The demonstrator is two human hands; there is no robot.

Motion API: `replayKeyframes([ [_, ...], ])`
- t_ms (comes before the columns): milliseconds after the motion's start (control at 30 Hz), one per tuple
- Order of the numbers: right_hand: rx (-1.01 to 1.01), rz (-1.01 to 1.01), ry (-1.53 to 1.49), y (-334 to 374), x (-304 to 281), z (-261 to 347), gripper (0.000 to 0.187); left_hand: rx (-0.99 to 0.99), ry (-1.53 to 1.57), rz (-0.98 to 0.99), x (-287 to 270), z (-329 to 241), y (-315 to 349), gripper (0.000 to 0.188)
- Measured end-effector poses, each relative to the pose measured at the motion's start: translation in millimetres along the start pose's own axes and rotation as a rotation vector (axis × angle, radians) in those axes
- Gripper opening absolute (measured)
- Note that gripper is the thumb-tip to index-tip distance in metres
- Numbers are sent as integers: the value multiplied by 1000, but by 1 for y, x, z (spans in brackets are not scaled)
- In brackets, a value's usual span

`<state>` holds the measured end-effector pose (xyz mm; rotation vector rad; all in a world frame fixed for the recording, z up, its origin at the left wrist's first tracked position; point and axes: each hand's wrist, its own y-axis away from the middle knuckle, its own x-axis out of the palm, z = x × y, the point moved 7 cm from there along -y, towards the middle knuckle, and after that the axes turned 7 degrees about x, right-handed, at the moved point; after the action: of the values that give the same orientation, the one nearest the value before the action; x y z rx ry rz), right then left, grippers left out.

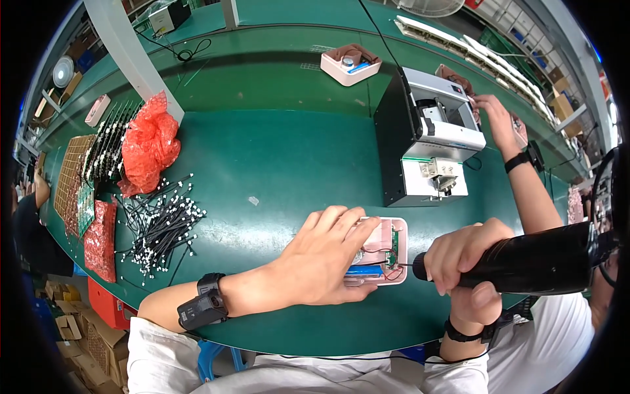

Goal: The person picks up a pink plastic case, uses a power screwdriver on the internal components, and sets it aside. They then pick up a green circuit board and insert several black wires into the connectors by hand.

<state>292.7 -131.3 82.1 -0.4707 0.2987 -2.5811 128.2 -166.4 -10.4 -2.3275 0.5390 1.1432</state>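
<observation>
A small pink plastic housing (pixel 402 244) lies on the green bench in front of me. Inside it are a green circuit board (pixel 394 240), a blue cylindrical battery (pixel 365 270) and thin wires. My left hand (pixel 326 253) lies across its left side, fingers at the far edge and thumb at the near edge, steadying it. My right hand (pixel 469 259) is wrapped around a black electric screwdriver (pixel 538 259), held nearly level. Its thin bit points left and reaches the housing's right side by the board; whether it touches a screw is too small to tell.
A grey-black benchtop machine (pixel 426 131) stands far right, with a co-worker's hand (pixel 497 121) beside it. Another pink housing (pixel 351 65) sits at the back. To the left lie black cables (pixel 157 226), a red plastic bag (pixel 151 148), stacked circuit boards (pixel 108 141) and a red packet (pixel 100 243).
</observation>
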Motion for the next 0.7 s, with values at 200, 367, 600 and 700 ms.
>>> replayKeyframes([
  [200, 56, -32, 79, 7, 0, -10, 48, -2, 11, 1, 2, 0, -1, 97],
  [367, 59, 42, 41, 10, -9, -21, 47, -7, 11, 11, 1, 0, -1, 98],
  [600, 40, 239, 25, 13, -3, -17, 40, -22, 22, 40, -3, -4, -2, 95],
  [700, 21, 76, 61, 16, 3, -20, 42, -18, 17, 33, -2, -5, -2, 95],
])
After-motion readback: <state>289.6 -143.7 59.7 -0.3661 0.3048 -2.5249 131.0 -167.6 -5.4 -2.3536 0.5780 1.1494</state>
